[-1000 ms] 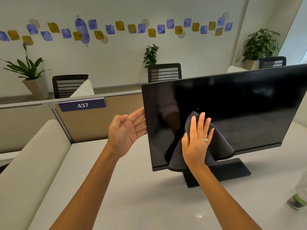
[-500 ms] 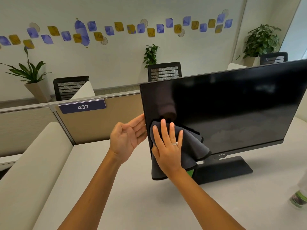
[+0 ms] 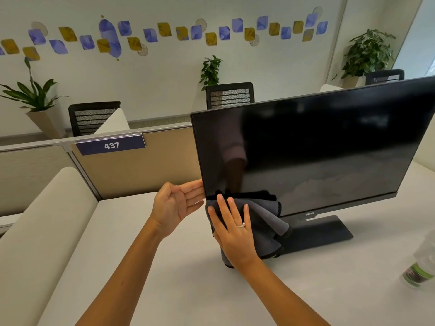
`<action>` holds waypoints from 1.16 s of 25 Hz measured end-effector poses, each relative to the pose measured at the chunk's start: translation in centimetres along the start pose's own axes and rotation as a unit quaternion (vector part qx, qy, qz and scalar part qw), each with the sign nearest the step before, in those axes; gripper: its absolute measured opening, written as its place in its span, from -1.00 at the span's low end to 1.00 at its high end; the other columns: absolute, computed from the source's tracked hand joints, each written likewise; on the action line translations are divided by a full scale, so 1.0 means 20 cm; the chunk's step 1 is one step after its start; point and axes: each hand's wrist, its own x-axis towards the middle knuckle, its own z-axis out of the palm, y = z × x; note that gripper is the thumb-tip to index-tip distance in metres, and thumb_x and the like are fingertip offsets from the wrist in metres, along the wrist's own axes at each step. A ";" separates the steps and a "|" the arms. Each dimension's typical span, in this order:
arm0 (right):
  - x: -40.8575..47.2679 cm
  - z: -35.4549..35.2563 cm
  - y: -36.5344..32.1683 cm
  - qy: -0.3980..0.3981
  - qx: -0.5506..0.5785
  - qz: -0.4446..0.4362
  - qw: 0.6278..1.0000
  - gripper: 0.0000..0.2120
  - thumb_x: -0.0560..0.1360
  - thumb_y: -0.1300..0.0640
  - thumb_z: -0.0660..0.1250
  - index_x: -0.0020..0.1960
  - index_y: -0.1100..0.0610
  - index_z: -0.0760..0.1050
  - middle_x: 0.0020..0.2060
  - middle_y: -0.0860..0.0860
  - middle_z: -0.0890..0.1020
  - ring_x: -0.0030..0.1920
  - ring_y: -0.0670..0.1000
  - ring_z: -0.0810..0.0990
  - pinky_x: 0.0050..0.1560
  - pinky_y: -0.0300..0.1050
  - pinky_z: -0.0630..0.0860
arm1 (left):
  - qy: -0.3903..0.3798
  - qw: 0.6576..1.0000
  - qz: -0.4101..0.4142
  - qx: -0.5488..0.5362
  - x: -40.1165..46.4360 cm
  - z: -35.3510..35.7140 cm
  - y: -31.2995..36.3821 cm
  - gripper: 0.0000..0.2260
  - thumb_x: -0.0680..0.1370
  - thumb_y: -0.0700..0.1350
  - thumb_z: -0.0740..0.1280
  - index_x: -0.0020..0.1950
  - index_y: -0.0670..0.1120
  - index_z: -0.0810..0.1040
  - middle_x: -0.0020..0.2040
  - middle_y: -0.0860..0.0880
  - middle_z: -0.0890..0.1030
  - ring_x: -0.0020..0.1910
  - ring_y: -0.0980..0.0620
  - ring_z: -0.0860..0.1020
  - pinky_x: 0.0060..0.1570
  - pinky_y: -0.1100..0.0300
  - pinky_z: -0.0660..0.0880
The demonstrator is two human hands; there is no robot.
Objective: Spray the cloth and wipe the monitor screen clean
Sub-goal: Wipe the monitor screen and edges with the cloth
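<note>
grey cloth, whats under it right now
The cloth covers the monitor's lower left corner, pressed flat by the right hand. That corner of screen and bezel, and part of the stand, are hidden.

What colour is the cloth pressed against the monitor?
Dark grey soft cloth with a black stitched edge, seen in the head view.

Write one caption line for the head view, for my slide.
Right hand presses grey cloth on monitor lower-left corner; left hand steadies its edge.
</note>
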 end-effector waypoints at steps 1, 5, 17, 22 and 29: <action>-0.04 0.01 0.00 -0.003 0.000 -0.002 1.000 -0.45 0.49 0.10 0.33 0.44 0.07 0.25 0.45 0.14 0.22 0.50 0.18 0.07 0.39 0.29 0.08 | 0.005 1.000 -0.002 -0.002 0.00 0.00 -0.01 -0.45 0.59 -0.02 -0.26 0.36 -0.12 0.38 0.32 -0.03 0.51 0.29 -0.05 0.48 0.30 0.06 0.36; -0.16 0.04 -0.01 -0.028 -0.014 0.013 0.999 -0.45 0.45 0.14 0.36 0.41 0.01 0.30 0.41 0.18 0.25 0.46 0.24 0.15 0.36 0.27 0.18 | 0.021 1.000 -0.001 -0.013 0.00 0.01 -0.04 -0.47 0.59 -0.03 -0.25 0.32 -0.11 0.41 0.31 -0.04 0.50 0.28 -0.06 0.49 0.32 0.03 0.34; -0.25 -0.02 -0.03 -0.092 0.030 0.055 0.994 -0.33 0.24 0.15 0.58 0.28 -0.05 0.39 0.22 0.12 0.39 0.22 0.15 0.38 0.02 0.11 0.53 | 0.035 0.999 0.008 -0.009 -0.03 0.04 -0.04 -0.50 0.59 -0.04 -0.25 0.30 -0.08 0.40 0.29 0.00 0.50 0.27 -0.04 0.48 0.29 0.06 0.35; -0.26 -0.05 0.05 -0.093 0.061 0.082 0.990 -0.42 0.31 0.13 0.53 0.27 -0.05 0.40 0.19 0.14 0.41 0.15 0.16 0.41 -0.07 0.04 0.56 | 0.048 0.999 0.020 0.005 -0.04 0.08 -0.05 -0.51 0.60 -0.04 -0.25 0.34 -0.07 0.35 0.33 0.00 0.45 0.32 -0.05 0.43 0.36 0.02 0.29; -0.29 -0.17 0.29 -0.106 0.083 0.247 0.960 -0.46 0.42 -0.22 0.36 0.30 -0.03 0.35 0.26 0.03 0.42 0.27 0.05 0.39 0.28 0.03 0.40 | 0.052 0.998 0.024 0.024 -0.05 0.09 -0.04 -0.52 0.59 -0.06 -0.25 0.31 -0.05 0.37 0.29 0.03 0.49 0.30 -0.01 0.45 0.36 0.04 0.29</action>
